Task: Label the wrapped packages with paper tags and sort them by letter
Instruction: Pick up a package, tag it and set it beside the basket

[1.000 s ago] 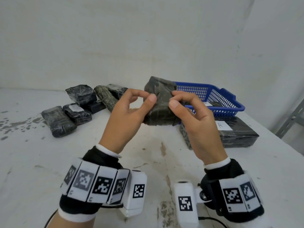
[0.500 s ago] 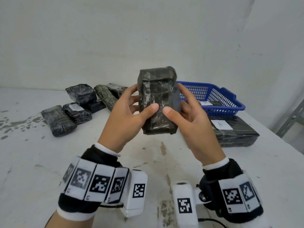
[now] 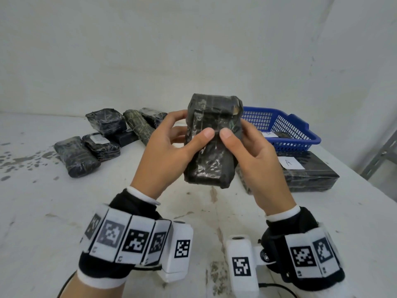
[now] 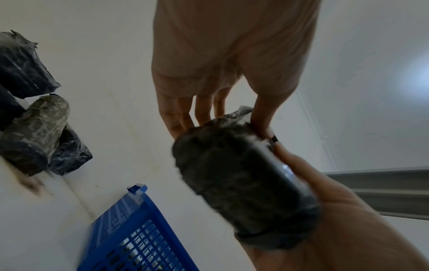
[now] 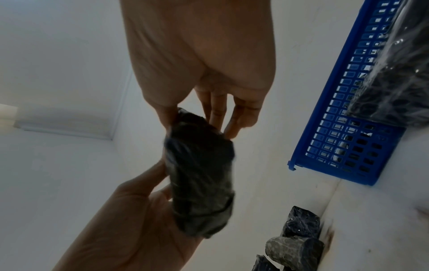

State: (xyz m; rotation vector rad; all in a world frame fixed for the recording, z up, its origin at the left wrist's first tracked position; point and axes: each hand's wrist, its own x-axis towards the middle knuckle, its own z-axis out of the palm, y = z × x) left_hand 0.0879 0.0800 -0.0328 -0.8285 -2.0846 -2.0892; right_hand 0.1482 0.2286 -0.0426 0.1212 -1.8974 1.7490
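Behind: blue basket (image 3: 300, 134), tagged package (image 3: 309, 175).

Both hands, left hand (image 3: 169, 151) and right hand (image 3: 257, 155), held a dark wrapped package (image 3: 211, 143) upright above the desk (image 3: 43, 201), thumbs pressed on its front; a blue basket (image 3: 298, 134) sat toward the desk's far right edge.

held package (image 3: 211, 145): dark, film-wrapped block, upright above the table, no tag visible on its near face
large package (image 3: 309, 175): flat black block just in front of the basket, white tag (image 3: 291, 162) marked "a" on top
pile (image 3: 101, 143): several dark wrapped packages at far left, one with a white tag (image 3: 97, 138)
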